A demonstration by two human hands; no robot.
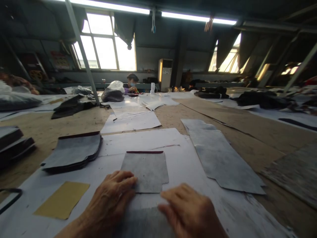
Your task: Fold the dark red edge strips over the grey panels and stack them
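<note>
A grey fabric-like piece (148, 172) with a dark red strip along its far edge lies flat on white paper in front of me. My left hand (115, 193) rests on its near left corner, fingers stretched out and lying down. A second grey piece (146, 221), blurred, lies closer to me between my hands. My right hand (190, 210) is at that piece's far right corner, thumb and fingers apart. Its fingertips are close to the first piece's near edge. Whether the right thumb presses on the nearer piece, I cannot tell.
A stack of similar grey pieces (74, 148) stands at left, beside a tan card (63, 200). Long grey sheets (220, 155) lie at right. Dark stacks (15, 145) sit far left. Across the table are bagged bundles (114, 92) and a seated person (132, 84).
</note>
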